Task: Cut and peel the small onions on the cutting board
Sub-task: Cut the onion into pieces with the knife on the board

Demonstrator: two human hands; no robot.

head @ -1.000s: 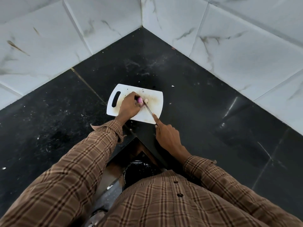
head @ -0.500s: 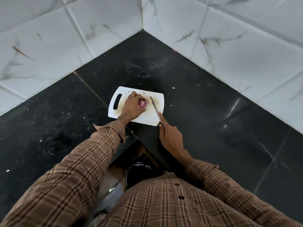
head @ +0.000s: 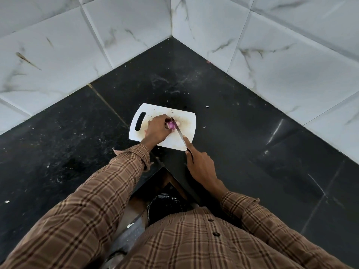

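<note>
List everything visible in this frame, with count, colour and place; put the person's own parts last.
cutting board: one, white with a slot handle, on the counter near the corner.
onion: one, purple, on the board under the left fingers; a pale piece beside it.
knife: one, dark blade, at the onion.
counter: one, black, with small scraps.
wall tiles: white marbled, behind both counter edges.
left hand: holds the onion.
right hand: grips the knife, index finger along the blade.
sleeves: two, brown plaid.

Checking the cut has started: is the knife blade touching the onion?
Touching. The head view shows the knife blade meeting the onion held by the left hand.
</note>
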